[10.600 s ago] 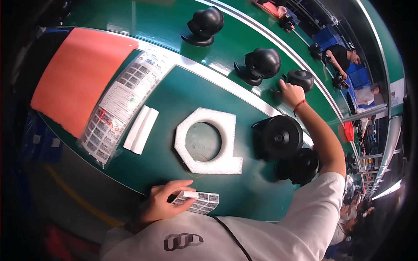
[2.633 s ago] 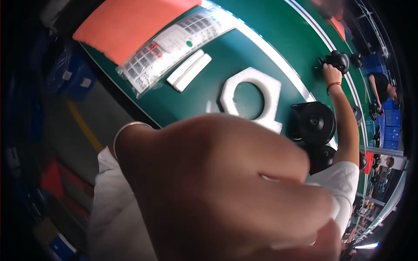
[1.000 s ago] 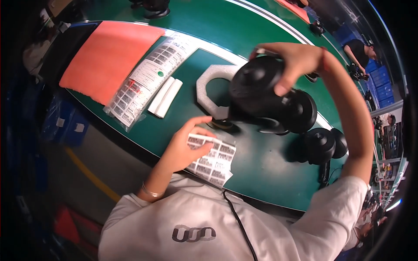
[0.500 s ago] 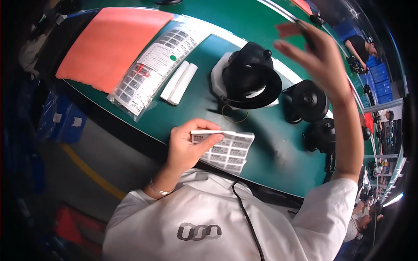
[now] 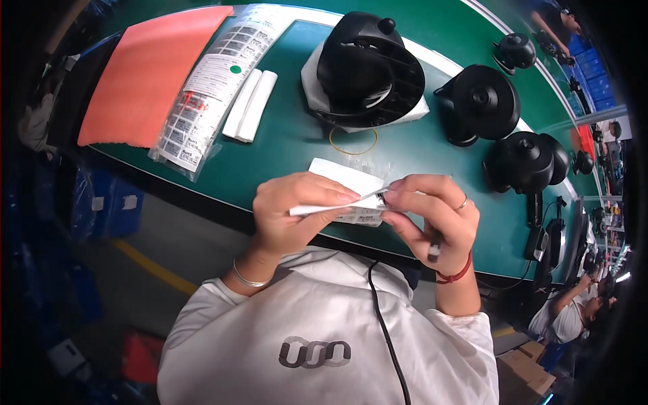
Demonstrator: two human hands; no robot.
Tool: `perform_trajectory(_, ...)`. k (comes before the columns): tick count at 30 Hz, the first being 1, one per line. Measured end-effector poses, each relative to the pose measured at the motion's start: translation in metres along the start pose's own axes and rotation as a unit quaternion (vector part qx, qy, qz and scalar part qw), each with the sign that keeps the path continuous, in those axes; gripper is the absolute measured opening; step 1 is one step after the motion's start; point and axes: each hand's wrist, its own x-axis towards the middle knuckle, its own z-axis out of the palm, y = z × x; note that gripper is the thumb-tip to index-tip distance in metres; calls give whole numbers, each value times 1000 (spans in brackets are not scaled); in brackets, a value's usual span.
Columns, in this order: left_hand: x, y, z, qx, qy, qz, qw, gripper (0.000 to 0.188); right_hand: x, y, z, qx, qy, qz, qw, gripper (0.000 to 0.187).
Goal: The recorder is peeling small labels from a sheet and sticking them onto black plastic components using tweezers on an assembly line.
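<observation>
My left hand (image 5: 297, 206) is closed on a folded sheet of labels (image 5: 347, 177), thumb below and fingers above. The sheet's plain white back faces up, and rows of printed labels show under the fold. At the sheet's right end my right hand (image 5: 439, 212) pinches the edge, where a small dark printed piece shows between the fingertips. A dark pen-like stick (image 5: 435, 251) with a pale tip pokes out below the right palm; the rest of it is hidden. Beyond the hands, a yellow rubber band (image 5: 353, 152) lies on the green mat (image 5: 270, 162).
A large black rounded device (image 5: 358, 67) rests on white foam (image 5: 314, 88) ahead. More black devices (image 5: 482, 101) stand at the right. Left are two white rolls (image 5: 251, 104), a bagged label strip (image 5: 209, 88) and an orange foam sheet (image 5: 155, 74). A black cable (image 5: 381, 317) hangs down my shirt.
My right hand has come down from the upper right to the sheet's edge. The label sheet is now bent over, showing its white back. The whole view has shifted a little.
</observation>
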Motion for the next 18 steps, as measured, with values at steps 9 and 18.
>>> perform_trajectory(9,-9,11,4,-119,62,-236,962,16,-4,-3,7,12,-47,72,996,9)
perform_trajectory(18,-15,3,-6,-15,-7,-250,968,22,-2,-1,14,101,-41,157,982,9)
